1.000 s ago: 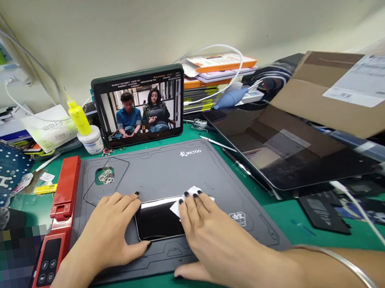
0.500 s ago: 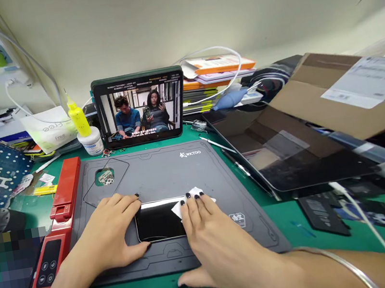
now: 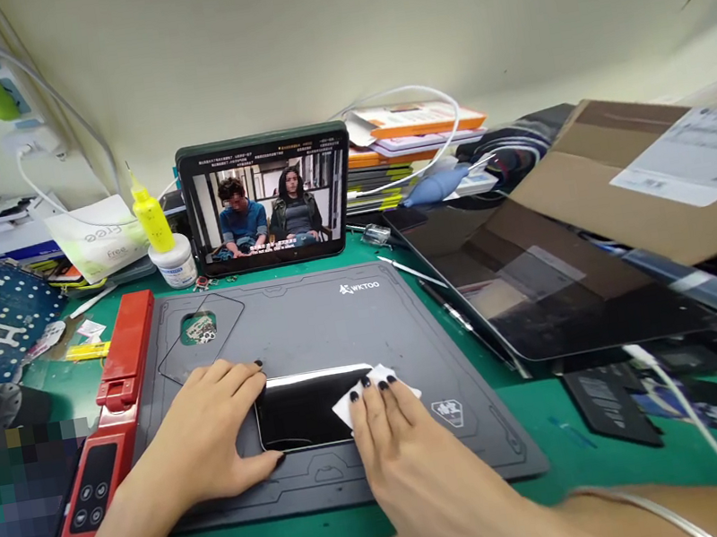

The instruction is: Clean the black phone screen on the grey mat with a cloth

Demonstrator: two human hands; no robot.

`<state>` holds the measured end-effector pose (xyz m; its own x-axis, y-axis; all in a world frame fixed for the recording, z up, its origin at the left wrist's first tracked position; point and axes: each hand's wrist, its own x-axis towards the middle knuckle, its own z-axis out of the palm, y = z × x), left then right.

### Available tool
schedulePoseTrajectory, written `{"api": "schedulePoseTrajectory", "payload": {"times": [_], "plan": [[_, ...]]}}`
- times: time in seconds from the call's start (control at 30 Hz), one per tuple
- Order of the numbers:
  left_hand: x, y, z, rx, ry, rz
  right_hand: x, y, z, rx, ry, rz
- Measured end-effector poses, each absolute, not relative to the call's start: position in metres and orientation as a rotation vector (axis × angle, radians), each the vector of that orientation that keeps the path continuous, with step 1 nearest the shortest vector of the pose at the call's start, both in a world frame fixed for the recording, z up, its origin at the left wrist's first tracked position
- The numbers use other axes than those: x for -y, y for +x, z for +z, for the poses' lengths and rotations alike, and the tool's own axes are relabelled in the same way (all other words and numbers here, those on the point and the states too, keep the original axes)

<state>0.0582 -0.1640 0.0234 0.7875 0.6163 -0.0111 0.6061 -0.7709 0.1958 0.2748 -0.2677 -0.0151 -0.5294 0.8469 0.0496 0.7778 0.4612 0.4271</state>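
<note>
A phone (image 3: 303,411) with a dark glossy screen lies lengthwise on the grey work mat (image 3: 314,330). My left hand (image 3: 211,432) holds its left end, with the fingertips at the far corner and the thumb at the near corner. My right hand (image 3: 404,447) presses a folded white wipe (image 3: 346,408) onto the right part of the screen. Its fingers lie together on the wipe and the thumb sticks out to the side, over the green bench. The phone's right end is hidden under the wipe and hand.
A red device with buttons (image 3: 95,473) runs along the mat's left edge. Behind the mat stand a tablet (image 3: 270,201) playing video and a white jar (image 3: 173,263) with a yellow bottle (image 3: 152,219). To the right lie a large dark screen (image 3: 537,276) and a cardboard box (image 3: 588,169).
My right hand and the wipe have slid slightly right and nearer to me along the screen. My left hand keeps its place on the phone. The whole view has shifted a little.
</note>
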Motion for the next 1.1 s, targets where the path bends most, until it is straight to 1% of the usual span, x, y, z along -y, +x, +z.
{"api": "schedulePoseTrajectory", "payload": {"times": [0.17, 0.3, 0.4, 0.53, 0.63, 0.7, 0.8, 0.93, 1.0, 1.1], "plan": [[0.163, 0.058, 0.022, -0.955, 2.796, 0.086, 0.273, 0.276, -0.013, -2.633, 1.388, 0.618], [0.162, 0.058, 0.023, -0.965, 2.784, 0.073, 0.253, 0.277, -0.007, -2.574, 1.436, 0.557], [0.162, 0.058, 0.023, -0.963, 2.782, 0.089, 0.254, 0.275, -0.011, -2.520, 1.459, 0.533], [0.163, 0.057, 0.023, -0.957, 2.788, 0.089, 0.275, 0.274, -0.019, -2.661, 1.343, 0.540], [0.163, 0.059, 0.023, -0.955, 2.796, 0.094, 0.276, 0.274, -0.016, -2.814, 1.225, 0.488], [0.163, 0.060, 0.024, -0.962, 2.800, 0.098, 0.266, 0.274, -0.009, -2.908, 1.115, 0.354], [0.163, 0.061, 0.024, -0.976, 2.798, 0.098, 0.246, 0.276, 0.003, -3.004, 0.964, 0.053], [0.163, 0.061, 0.024, -0.962, 2.799, 0.111, 0.226, 0.279, 0.010, -3.054, 0.880, -0.290], [0.163, 0.060, 0.024, -0.957, 2.804, 0.100, 0.219, 0.281, 0.012, -3.060, 0.914, -0.394], [0.163, 0.059, 0.023, -0.968, 2.814, 0.091, 0.216, 0.281, 0.014, -3.023, 1.015, -0.457]]}}
